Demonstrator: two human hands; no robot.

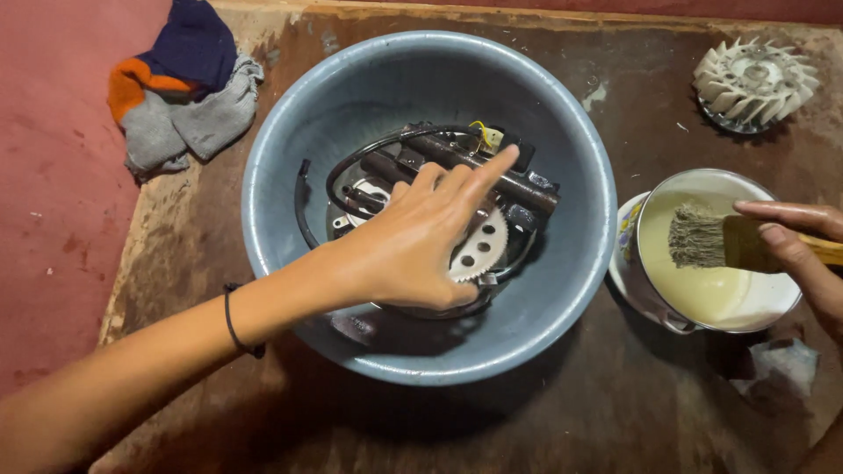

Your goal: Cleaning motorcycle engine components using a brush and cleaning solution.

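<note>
From the head camera, the left hand [420,241] rests open-fingered on the engine part [457,206] inside the blue-grey basin [571,290]. It looks heavy, rigid, probably oily; best gripped by its metal rim. Right of the basin, the right hand [803,254] clasps a brush [702,239] over the pot [654,298].

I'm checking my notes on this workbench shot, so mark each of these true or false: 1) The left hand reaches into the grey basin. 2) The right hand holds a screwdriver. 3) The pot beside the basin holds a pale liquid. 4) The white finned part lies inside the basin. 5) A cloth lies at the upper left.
1) True: the left hand rests on the metal engine part in the grey basin.
2) False: the right hand holds a brush.
3) True: the pot holds a pale liquid.
4) False: the white finned part lies on the board, upper right.
5) True: the cloth is there.
</note>
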